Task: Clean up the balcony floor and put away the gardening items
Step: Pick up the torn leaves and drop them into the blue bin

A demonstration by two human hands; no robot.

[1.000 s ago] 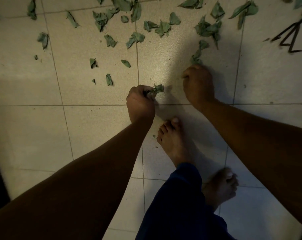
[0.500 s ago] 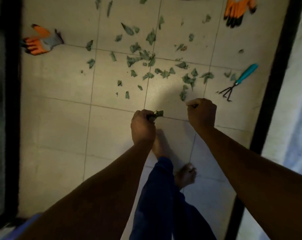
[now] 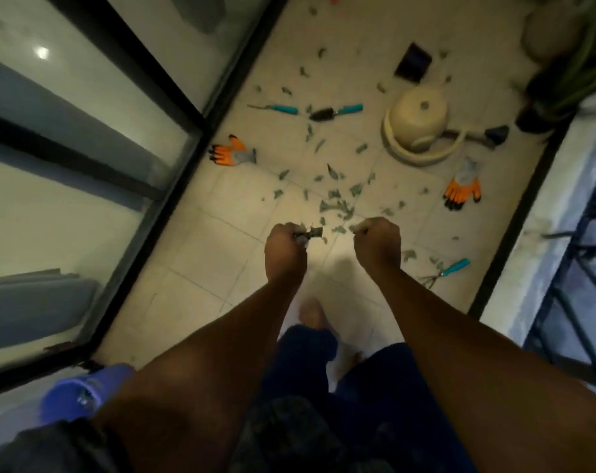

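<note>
My left hand (image 3: 284, 247) grips a bunch of green leaf scraps (image 3: 313, 232) that pokes out of the fist. My right hand (image 3: 378, 244) is a fist too, with a bit of leaf showing at its thumb side. Both hands are held well above the beige tiled floor (image 3: 221, 240). Several torn leaves (image 3: 337, 199) lie scattered on the tiles ahead. Two orange gloves lie there, one at the left (image 3: 233, 153) and one at the right (image 3: 462, 189).
A teal-handled hand rake (image 3: 443, 271) lies at the right. Two more teal-handled tools (image 3: 337, 112) lie farther off, next to a cream watering can (image 3: 419, 122). A black-framed glass door (image 3: 160, 138) runs along the left, a railing (image 3: 583, 233) on the right. My bare feet stand below.
The view has risen and turned as I stood up. Both fists came up off the floor with their leaves. More of the balcony shows now, including the watering can and tools.
</note>
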